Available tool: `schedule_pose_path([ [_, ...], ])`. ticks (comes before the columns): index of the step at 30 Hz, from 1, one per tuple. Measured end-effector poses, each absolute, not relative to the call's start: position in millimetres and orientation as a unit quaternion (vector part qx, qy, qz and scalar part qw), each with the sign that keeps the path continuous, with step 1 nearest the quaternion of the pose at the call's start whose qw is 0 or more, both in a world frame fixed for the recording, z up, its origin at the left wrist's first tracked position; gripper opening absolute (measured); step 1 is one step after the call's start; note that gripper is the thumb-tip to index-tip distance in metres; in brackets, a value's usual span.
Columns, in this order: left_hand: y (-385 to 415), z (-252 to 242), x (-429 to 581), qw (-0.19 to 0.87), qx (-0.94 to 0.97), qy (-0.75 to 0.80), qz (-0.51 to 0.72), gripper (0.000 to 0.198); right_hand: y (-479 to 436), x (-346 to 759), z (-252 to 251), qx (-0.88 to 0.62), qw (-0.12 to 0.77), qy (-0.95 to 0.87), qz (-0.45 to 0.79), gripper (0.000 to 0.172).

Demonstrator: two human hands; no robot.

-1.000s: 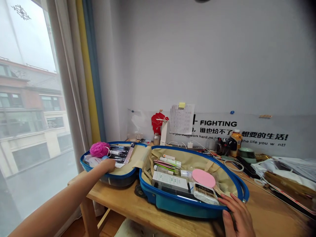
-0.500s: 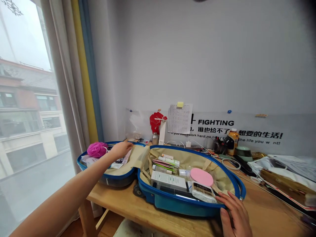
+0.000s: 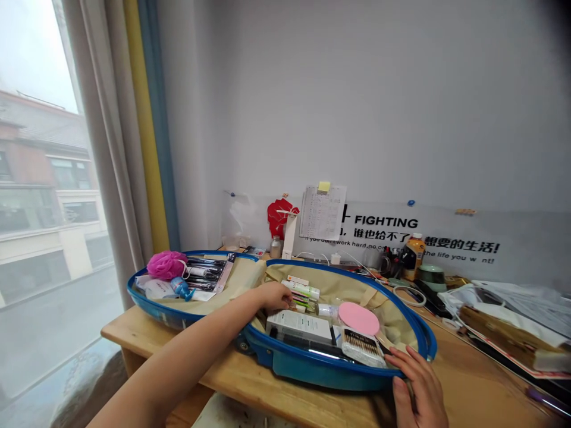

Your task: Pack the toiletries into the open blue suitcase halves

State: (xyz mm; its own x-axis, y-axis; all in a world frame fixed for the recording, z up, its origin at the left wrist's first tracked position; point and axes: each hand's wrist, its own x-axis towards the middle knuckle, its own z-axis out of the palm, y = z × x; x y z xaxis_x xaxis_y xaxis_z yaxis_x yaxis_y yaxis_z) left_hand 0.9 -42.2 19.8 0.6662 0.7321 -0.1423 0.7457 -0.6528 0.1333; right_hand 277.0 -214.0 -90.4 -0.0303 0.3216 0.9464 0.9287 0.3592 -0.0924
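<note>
An open blue suitcase (image 3: 312, 365) lies on the wooden desk (image 3: 482, 386), both halves lined in beige. My left hand (image 3: 275, 295) reaches into the right half, fingers curled over small tubes and a bottle beside a white box (image 3: 300, 325); whether it grips one is hidden. My right hand (image 3: 414, 383) rests with fingers spread on the near right rim of the suitcase, next to a box of cotton swabs (image 3: 359, 346) and a pink round pad (image 3: 358, 318). The left half holds a pink bath puff (image 3: 166, 264) and a pack of dark pens (image 3: 205, 273).
Along the wall stand an orange bottle (image 3: 413, 254), a green jar (image 3: 430, 275), cables, a pinned paper sheet (image 3: 322, 212) and a red ornament (image 3: 277, 216). Bags and papers (image 3: 513, 324) pile at the right. A window with curtains (image 3: 134, 148) is on the left.
My left hand has moved from the left half of the suitcase across to the right half, onto the tubes there. My right hand has stayed on the rim. The view shifted slightly.
</note>
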Motion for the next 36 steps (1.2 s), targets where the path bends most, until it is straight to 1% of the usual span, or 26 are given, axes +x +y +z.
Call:
schedule_pose_path([
  [6, -40.6, 16.1, -5.8, 0.083, 0.895, 0.437, -0.032, 0.025, -214.5, 275.4, -90.5, -0.488, 0.506, -0.648, -0.293, 0.025],
  [12, -37.6, 18.5, -6.4, 0.057, 0.877, 0.475, 0.045, 0.03, -214.2, 275.2, -87.4, -0.486, 0.498, -0.652, -0.301, 0.025],
  [14, -38.1, 19.3, -6.5, 0.06, 0.878, 0.473, 0.052, 0.03, -214.0, 275.5, -86.9, -0.486, 0.498, -0.651, -0.304, 0.026],
  [20, -41.0, 18.2, -6.6, 0.092, 0.882, 0.462, 0.031, 0.032, -212.5, 276.1, -89.1, -0.486, 0.503, -0.647, -0.303, 0.027],
  [24, -40.2, 17.1, -7.2, 0.104, 0.881, 0.462, 0.011, 0.027, -212.1, 276.0, -88.5, -0.481, 0.501, -0.651, -0.307, 0.026],
  [36, -43.1, 18.9, -7.9, 0.106, 0.879, 0.465, -0.025, 0.023, -212.8, 278.4, -89.5, -0.482, 0.501, -0.654, -0.299, 0.027],
])
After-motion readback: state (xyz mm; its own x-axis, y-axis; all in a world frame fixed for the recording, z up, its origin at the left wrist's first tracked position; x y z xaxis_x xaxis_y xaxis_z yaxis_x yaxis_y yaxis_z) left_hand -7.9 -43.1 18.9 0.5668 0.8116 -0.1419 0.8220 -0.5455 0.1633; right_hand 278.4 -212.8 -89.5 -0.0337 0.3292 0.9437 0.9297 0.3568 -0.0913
